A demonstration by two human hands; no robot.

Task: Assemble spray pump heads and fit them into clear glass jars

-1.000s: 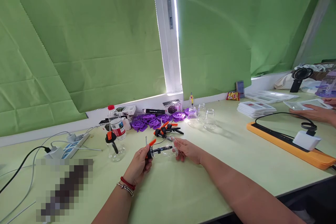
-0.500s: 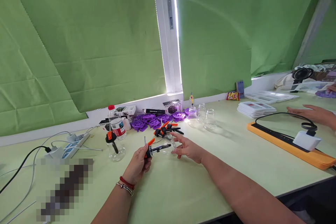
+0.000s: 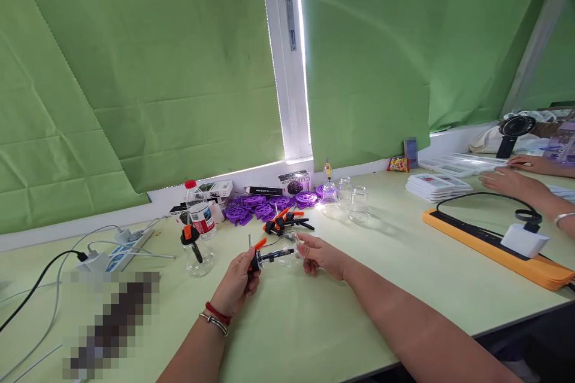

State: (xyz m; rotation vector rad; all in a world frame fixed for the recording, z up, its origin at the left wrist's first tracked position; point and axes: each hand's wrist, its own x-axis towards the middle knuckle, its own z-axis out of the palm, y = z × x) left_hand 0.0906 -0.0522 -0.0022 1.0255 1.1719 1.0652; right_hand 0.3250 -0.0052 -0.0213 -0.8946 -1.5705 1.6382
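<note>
My left hand (image 3: 236, 284) grips the black-and-orange pump cap (image 3: 257, 258) of a small clear glass bottle (image 3: 287, 254), held sideways just above the light green table (image 3: 314, 323). My right hand (image 3: 321, 254) holds the bottle's glass body from the right. A finished bottle with the same cap (image 3: 196, 251) stands upright to the left. Loose black-and-orange pump caps (image 3: 285, 222) lie just behind my hands, with purple plastic discs (image 3: 263, 206) beyond them. Empty glass bottles (image 3: 353, 200) stand to the right of the discs.
A water bottle with a red cap (image 3: 200, 210) and small boxes sit by the window sill. A power strip with cables (image 3: 121, 248) lies at left. An orange-edged tray (image 3: 498, 245) with a white charger lies at right. Another person's hands (image 3: 512, 179) work near stacked cards (image 3: 438, 185).
My right hand had opened off the bottle half a second ago and has closed on it again. The other person's hands at right shifted further back.
</note>
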